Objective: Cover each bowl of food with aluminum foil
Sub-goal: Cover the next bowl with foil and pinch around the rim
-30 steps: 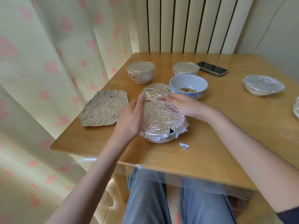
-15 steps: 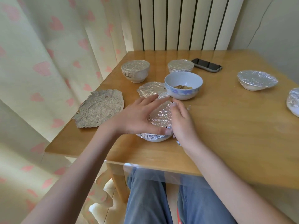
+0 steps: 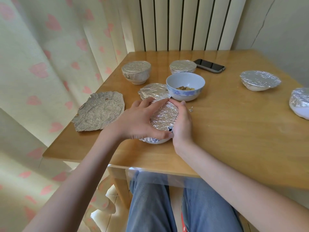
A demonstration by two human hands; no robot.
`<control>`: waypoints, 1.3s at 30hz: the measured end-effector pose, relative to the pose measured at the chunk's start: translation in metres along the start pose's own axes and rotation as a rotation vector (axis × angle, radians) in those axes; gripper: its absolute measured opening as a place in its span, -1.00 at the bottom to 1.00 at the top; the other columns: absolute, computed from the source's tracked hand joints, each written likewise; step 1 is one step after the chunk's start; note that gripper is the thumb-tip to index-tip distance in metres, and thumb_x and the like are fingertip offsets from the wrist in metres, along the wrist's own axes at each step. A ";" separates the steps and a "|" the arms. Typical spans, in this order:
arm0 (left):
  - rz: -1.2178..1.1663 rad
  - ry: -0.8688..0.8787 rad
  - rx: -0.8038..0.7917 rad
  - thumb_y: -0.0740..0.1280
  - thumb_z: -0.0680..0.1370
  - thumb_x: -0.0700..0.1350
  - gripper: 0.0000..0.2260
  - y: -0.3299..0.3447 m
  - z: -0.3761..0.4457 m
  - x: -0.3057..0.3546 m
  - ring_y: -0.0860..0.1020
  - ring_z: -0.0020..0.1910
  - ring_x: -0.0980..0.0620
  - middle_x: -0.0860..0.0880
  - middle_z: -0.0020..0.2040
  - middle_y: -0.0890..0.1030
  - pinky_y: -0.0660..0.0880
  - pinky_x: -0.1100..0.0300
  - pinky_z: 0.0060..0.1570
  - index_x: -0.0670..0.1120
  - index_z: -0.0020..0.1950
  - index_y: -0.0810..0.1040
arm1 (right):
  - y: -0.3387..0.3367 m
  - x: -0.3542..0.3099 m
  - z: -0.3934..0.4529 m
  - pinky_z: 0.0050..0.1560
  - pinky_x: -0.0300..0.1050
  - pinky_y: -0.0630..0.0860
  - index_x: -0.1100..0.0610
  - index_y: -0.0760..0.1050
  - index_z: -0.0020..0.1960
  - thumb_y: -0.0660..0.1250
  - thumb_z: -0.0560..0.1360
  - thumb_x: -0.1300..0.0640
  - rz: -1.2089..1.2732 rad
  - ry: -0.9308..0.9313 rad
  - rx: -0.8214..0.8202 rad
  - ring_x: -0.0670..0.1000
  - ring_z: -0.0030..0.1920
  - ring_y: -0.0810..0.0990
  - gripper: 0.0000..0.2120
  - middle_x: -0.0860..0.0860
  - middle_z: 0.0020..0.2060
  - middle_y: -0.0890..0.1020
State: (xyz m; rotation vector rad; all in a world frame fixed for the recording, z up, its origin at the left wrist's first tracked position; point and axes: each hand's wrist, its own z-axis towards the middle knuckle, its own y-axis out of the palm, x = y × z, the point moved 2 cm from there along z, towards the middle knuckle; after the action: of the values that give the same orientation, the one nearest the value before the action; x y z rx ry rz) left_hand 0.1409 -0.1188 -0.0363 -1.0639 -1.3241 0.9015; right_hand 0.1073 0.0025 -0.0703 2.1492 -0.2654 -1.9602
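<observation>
A foil-covered bowl [image 3: 164, 118] sits near the front edge of the wooden desk [image 3: 234, 131], directly between both hands. The left hand [image 3: 138, 120] wraps its left side, fingers spread over the far rim and the thumb pressed along the near rim, so it is clamped on the foil at the bowl's edge. The right hand [image 3: 182, 122] cups the right side, palm against the wall and fingertips curled to the far rim — also closed on the bowl. The foil top is crinkled, with a small dark tear near the front right, just beside the left thumb tip. Just behind this bowl lies a loose silver foil sheet [image 3: 153, 92], touching or nearly touching it; I cannot tell which. Beside that sheet, to the right, stands an uncovered blue-and-white bowl [image 3: 185, 87] with some food in the bottom. 4 other bowls carry foil: 1 at the back left [image 3: 136, 73], 1 at the back centre [image 3: 182, 66], 1 shallow one to the right [image 3: 260, 80] and 1 cut by the right edge of the view [image 3: 300, 102]. A dull, used foil sheet [image 3: 100, 113] lies flat at the desk's left edge. A dark phone [image 3: 209, 65] lies just beside the back-centre bowl. A small foil scrap [image 3: 191, 109] rests near the right hand.
</observation>
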 end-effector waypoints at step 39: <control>-0.956 -0.249 0.597 -0.16 0.57 0.34 -0.29 0.007 -0.014 -0.026 0.25 0.49 0.13 0.01 0.51 0.32 0.09 0.06 0.51 -0.08 0.54 0.24 | -0.020 -0.037 0.004 0.00 -0.21 0.29 0.06 0.46 0.24 -0.04 0.65 -0.08 -0.363 -0.201 0.040 -0.08 0.05 0.46 -0.61 -0.07 -0.01 0.57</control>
State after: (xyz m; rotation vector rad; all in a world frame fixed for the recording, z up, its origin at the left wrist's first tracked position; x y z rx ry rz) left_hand 0.1532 -0.1427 -0.0504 0.1810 -1.4114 0.6116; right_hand 0.0998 0.0316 -0.0406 2.1465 0.0620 -2.3914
